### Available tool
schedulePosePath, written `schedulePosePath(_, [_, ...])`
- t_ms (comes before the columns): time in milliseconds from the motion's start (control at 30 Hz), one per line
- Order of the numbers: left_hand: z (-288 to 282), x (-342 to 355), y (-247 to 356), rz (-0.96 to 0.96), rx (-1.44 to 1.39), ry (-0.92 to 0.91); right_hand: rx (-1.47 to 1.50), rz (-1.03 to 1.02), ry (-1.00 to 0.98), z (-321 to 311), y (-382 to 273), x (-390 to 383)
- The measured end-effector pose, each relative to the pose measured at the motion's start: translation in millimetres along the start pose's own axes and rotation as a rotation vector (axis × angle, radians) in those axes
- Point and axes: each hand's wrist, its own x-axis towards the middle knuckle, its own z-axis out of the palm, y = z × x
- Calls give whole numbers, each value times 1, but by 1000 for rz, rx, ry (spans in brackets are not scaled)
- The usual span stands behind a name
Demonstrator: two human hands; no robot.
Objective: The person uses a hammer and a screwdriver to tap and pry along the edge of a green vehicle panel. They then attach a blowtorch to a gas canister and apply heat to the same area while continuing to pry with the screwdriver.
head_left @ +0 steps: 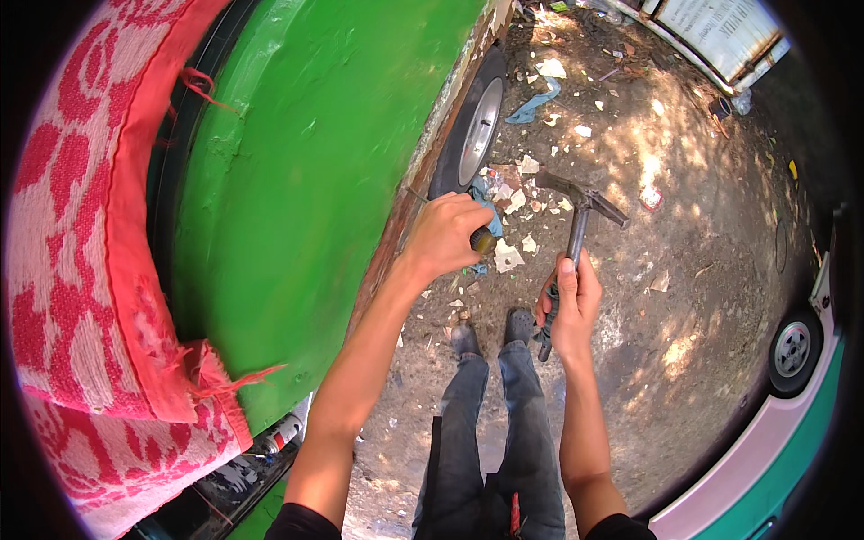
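Gripping chisel (pixel 483 239) in left fingers (pixel 447 236), hammer (pixel 579 216) clamped in right (pixel 569 306); I'd keep the tip steady on the green panel's (pixel 315 162) edge.

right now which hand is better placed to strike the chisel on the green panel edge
Right. The right hand grips the hammer raised beside the chisel; the left hand is busy holding it.

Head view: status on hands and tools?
Left hand shut on chisel against green vehicle body. Right hand shut on hammer, raised. Nothing between.
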Motion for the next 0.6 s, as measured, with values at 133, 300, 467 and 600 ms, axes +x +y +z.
schedulePosePath(133, [0,-8,-6,26,12,39,-7,6,-5,-3,6,-8])
schedulePosePath(300, [6,-29,-6,25,-49,108,-130,81,-45,-9,21,-22])
schedulePosePath(467, [6,-60,-11,29,-70,54,-150,146,-83,-10,35,-38])
schedulePosePath(600, [1,-72,-13,19,-77,28,-134,211,-91,-5,48,-48])
